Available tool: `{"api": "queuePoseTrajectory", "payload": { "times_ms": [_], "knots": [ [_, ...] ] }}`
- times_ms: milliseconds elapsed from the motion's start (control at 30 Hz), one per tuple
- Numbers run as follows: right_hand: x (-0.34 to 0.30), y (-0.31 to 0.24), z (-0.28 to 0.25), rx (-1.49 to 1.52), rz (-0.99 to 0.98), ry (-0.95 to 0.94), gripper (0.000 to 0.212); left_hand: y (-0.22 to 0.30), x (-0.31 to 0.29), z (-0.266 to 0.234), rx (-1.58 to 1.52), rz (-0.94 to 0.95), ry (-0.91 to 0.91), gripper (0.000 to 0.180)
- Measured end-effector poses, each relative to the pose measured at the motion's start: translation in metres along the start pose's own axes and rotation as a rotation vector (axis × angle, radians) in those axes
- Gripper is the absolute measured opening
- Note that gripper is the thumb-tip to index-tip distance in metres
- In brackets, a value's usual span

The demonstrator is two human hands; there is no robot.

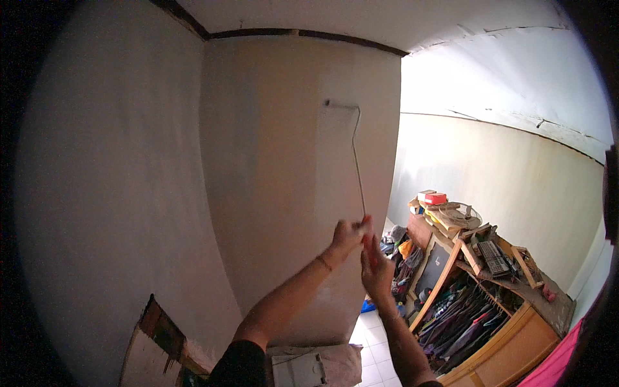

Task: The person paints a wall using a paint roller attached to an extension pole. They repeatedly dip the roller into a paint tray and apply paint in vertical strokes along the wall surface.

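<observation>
Head view: both hands are closed around a paint roller (358, 174), one above the other, the left hand (348, 236) at the top of its grip and the right hand (378, 275) just below and slightly to the right. The fingers are blurred, so how each one wraps cannot be told. The roller stands almost upright, reaching up and away from the hands toward the wall (284, 161) ahead of them. Its handle (369, 241) is red, showing between and beside the fists; from it a thin grey rod rises with a slight lean to the left, kinks partway, then bends sharply into a short sleeve (343, 106). That sleeve is pale and slim, nearly level, with a dark spot at its left end; it lies at the wall, though whether it presses on the surface is unclear. Left of the sleeve the wall has a tan band, while around and below it the surface looks paler and greyer. To the right of the hands, beyond the right forearm, stands a wooden cabinet (516, 342) with hanging clothes (461, 319) and a keyboard (493, 258) on top.
</observation>
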State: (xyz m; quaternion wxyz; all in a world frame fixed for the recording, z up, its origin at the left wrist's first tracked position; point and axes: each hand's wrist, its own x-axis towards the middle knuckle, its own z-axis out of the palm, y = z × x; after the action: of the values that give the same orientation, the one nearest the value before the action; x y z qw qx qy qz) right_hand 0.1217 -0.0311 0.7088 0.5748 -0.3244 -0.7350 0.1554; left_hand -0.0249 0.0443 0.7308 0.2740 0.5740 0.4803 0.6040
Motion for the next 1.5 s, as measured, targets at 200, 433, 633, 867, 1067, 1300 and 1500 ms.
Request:
{"api": "queuePoseTrajectory", "payload": {
  "times_ms": [200,433,633,867,1067,1300,1500],
  "knots": [
    [0.065,-0.012,-0.004,0.031,-0.083,0.024,0.052,0.085,0.040,-0.011,-0.046,0.039,0.018,0.044],
    [-0.078,0.051,-0.012,-0.028,-0.002,-0.099,0.056,-0.046,-0.071,0.030,0.042,-0.183,-0.086,0.040],
    [-0.148,0.092,-0.002,-0.055,-0.013,-0.077,0.053,-0.115,-0.130,0.053,-0.022,-0.238,0.010,0.043],
    [0.004,0.024,-0.006,-0.081,-0.053,-0.031,0.050,0.003,-0.005,0.018,0.025,-0.010,0.073,0.047],
    [0.140,-0.052,-0.008,-0.054,-0.268,0.180,0.043,0.141,0.088,-0.019,-0.005,0.171,0.124,0.043],
    [0.102,-0.045,-0.006,-0.009,-0.219,0.111,0.046,0.134,0.044,-0.018,0.036,-0.001,0.098,0.031],
    [0.091,-0.047,-0.005,0.067,-0.211,0.106,0.046,0.111,0.042,-0.025,-0.086,0.071,0.048,0.033]
  ]
}}
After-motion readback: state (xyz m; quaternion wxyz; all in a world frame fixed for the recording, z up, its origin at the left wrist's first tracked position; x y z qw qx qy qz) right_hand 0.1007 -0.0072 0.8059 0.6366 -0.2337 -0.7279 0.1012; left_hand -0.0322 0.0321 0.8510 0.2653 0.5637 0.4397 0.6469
